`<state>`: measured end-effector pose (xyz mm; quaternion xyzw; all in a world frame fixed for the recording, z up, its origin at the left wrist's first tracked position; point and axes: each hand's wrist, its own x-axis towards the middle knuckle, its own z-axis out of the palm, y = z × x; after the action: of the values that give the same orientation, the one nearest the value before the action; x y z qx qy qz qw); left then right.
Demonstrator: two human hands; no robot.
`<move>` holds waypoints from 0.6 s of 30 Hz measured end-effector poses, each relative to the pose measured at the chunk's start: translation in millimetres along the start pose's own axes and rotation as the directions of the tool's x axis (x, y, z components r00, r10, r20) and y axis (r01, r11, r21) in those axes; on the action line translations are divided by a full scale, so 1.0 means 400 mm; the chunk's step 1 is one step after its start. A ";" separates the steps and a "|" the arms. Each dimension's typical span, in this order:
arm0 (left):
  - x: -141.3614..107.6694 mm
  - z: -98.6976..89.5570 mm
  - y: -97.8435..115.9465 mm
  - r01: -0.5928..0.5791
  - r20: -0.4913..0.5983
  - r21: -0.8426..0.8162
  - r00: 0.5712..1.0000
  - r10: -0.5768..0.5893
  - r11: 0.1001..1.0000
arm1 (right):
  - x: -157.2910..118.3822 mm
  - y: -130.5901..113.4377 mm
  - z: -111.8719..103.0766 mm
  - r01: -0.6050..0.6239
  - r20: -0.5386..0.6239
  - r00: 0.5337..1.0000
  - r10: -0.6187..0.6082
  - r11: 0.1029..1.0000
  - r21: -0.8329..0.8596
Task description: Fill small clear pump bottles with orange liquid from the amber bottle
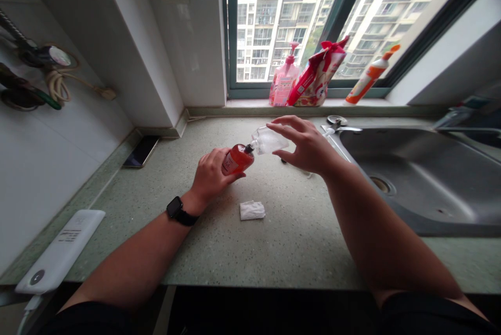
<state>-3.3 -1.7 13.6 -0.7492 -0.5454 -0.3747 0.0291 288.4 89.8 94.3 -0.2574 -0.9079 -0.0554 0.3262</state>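
My left hand [212, 174] is wrapped round a bottle of red-orange liquid [235, 160], which leans to the right above the counter. Its dark neck [249, 148] meets the mouth of a clear bottle [270, 140], tipped on its side. Fingers and thumb of my right hand [303, 142] grip that clear bottle from its far end. Whether any liquid passes between the two necks I cannot tell. A folded white tissue [252, 210] lies on the counter, nearer to me than the bottles. A small dark object [284, 160] sits partly hidden below my right hand.
To the right is a steel sink [415, 168] with a faucet [344, 129]. A pink pump bottle [284, 82], a red-and-white pouch [319, 76] and an orange-and-white bottle [368, 79] stand on the windowsill. A phone [141, 151] and a white power bank [62, 251] lie on the left.
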 end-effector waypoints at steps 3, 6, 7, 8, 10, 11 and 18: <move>-0.001 -0.001 0.001 0.006 0.006 -0.001 1.000 -0.006 1.000 | 0.000 0.000 -0.001 0.010 -0.004 1.000 -0.011 1.000 -0.002; -0.001 0.000 0.000 0.009 0.005 0.001 1.000 -0.009 1.000 | 0.001 0.000 -0.002 0.000 0.011 1.000 0.000 1.000 -0.005; -0.001 0.001 -0.001 0.008 0.002 0.000 1.000 -0.008 1.000 | 0.001 0.000 -0.003 0.000 0.015 1.000 0.000 1.000 -0.005; -0.001 0.001 -0.002 0.005 -0.001 -0.002 1.000 -0.005 1.000 | 0.001 0.000 -0.003 0.002 0.017 1.000 -0.001 1.000 -0.005; -0.001 0.002 -0.002 0.001 -0.004 -0.004 1.000 -0.001 1.000 | 0.001 0.000 -0.003 0.003 0.018 1.000 -0.002 1.000 -0.009; -0.001 0.002 -0.003 0.000 -0.004 -0.004 1.000 0.000 1.000 | 0.001 0.000 -0.003 0.003 0.017 1.000 -0.003 1.000 -0.010; -0.001 0.001 -0.001 -0.006 -0.004 0.004 1.000 0.006 1.000 | 0.002 0.000 -0.005 0.007 0.019 1.000 -0.007 1.000 -0.011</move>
<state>-3.3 -1.6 12.8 -0.7501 -0.5438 -0.3750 0.0326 289.0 89.6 96.1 -0.2566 -0.9115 -0.0591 0.3161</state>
